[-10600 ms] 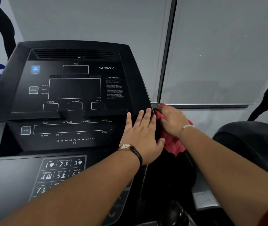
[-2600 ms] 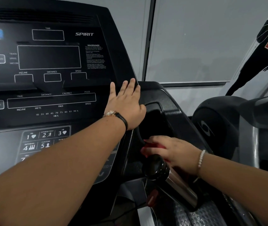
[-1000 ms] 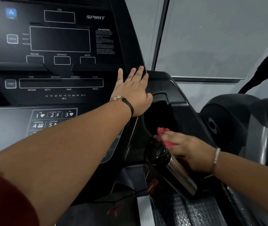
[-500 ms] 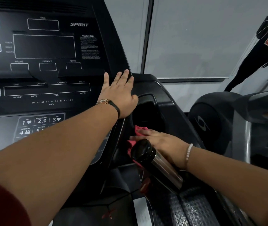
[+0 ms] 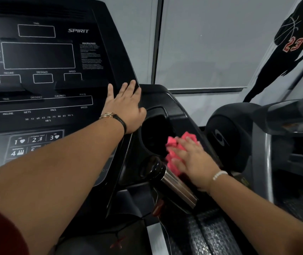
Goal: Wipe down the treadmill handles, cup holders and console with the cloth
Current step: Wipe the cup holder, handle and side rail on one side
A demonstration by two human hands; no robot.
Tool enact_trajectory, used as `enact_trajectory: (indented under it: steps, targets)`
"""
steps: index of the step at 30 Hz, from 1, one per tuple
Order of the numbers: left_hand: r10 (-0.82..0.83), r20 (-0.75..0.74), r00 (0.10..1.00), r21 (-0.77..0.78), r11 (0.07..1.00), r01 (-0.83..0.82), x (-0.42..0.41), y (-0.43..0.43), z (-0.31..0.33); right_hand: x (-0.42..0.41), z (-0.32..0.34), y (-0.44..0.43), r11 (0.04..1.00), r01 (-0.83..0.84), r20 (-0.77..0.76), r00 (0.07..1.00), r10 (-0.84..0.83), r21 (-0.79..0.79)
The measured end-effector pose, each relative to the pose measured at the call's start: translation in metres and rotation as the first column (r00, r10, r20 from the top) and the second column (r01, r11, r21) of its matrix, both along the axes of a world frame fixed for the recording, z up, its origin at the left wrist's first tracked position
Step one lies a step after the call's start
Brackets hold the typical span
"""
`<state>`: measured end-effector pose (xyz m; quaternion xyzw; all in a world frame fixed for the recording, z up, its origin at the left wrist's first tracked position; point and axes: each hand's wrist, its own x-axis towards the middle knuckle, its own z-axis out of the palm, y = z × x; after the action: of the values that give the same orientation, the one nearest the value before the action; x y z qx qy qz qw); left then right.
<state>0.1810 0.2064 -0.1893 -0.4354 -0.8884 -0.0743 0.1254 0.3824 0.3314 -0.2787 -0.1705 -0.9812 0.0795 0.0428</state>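
The black treadmill console (image 5: 42,74) fills the left of the view. My left hand (image 5: 125,107) lies flat with straight fingers on its right edge. Right of it is the dark cup holder (image 5: 155,133). My right hand (image 5: 191,161) presses a pink cloth (image 5: 173,147) with spread fingers against the cup holder's right rim. A handle with a black end cap and chrome shaft (image 5: 167,178) juts out just below and left of that hand.
A second exercise machine (image 5: 239,133) stands close on the right. Behind are grey wall panels (image 5: 211,43) and a black figure decal numbered 23 (image 5: 292,45). The textured side rail and deck (image 5: 207,234) show at the bottom.
My right hand has moved the cloth from the lower left of the cup holder, by the handle cap, to the holder's right rim. My left hand stays on the console's edge.
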Motion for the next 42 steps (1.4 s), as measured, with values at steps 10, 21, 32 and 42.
enact_trajectory:
  steps: [10,21,32,42]
  targets:
    - [0.004,0.007,1.0,-0.007,1.0,-0.004,0.001,0.0,0.0,-0.025,0.007,0.023,0.849,0.528,0.107,0.845,-0.524,-0.01]
    - [0.002,0.021,1.0,-0.006,1.0,-0.001,0.001,0.0,0.001,0.021,0.013,0.025,0.994,-0.032,0.163,0.986,0.015,0.102]
    - [0.0,0.01,1.0,0.0,1.0,0.0,0.001,0.0,0.001,0.001,0.07,0.041,0.859,0.292,-0.219,0.886,-0.409,-0.42]
    - [-0.005,0.002,1.0,0.001,1.0,0.005,0.0,0.0,0.001,0.018,0.142,0.011,0.858,-0.219,-0.652,0.74,-0.165,-0.465]
